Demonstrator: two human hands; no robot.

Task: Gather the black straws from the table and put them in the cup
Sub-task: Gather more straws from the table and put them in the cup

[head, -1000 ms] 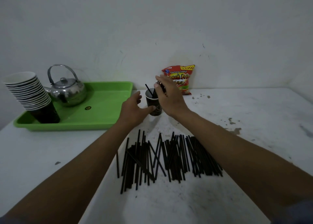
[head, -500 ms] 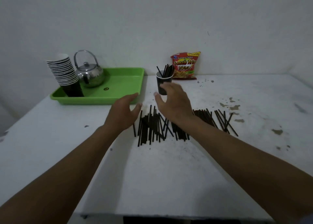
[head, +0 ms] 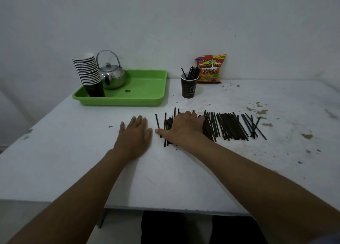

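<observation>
Black plastic straws (head: pixel 230 125) are lying in a loose row on the white tabletop (head: pixel 174 179); the right hand (head: pixel 184 127) is pressing flat on their left end, gripping nothing, the left hand (head: pixel 135 133) resting spread beside it. Fingers should be curling under a small aligned bunch before lifting toward the dark paper cup (head: pixel 189 87) beyond, already holding several straws

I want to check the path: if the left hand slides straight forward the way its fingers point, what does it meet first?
Probably the near wall of the green tray. The left hand lies flat on the table, fingers pointing away from the person, with bare table between. The straws lie off to its right, outside that line.
</observation>
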